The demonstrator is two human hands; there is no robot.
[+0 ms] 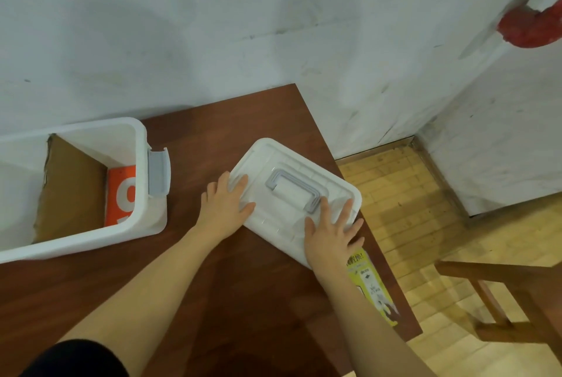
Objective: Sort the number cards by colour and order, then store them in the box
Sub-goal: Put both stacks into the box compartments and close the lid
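A white plastic box (76, 188) stands open at the left edge of the frame on a dark brown table (213, 285), its long axis running off the left side. Inside, a brown cardboard divider (71, 188) leans across the interior, and an orange number card (121, 194) lies flat on the floor of the right-hand compartment, just beside the divider. The card's white digit is partly cut off by the box rim; it reads as a 9 or a 6, and which cannot be told. A grey latch (158, 173) hangs on the box's right end wall.

At centre frame the box's white lid (292, 194) lies flat on the table, top side up, well apart from the box. Its long axis runs diagonally from upper left to lower right, one corner reaching the table's right edge. A grey handle (295, 191) sits folded flat in the middle of the lid.

Both hands rest on the lid. The left hand (225, 203) lies at its left corner, fingers straight and spread over the rim, gripping nothing. The right hand (331, 233) lies on the lower right part of the lid, fingers splayed flat, the index finger touching the handle.

A yellow printed sheet (371, 288) lies on the table below the right hand, along the table's right edge. At lower right, a wooden chair (498, 294) stands on the pale floor.
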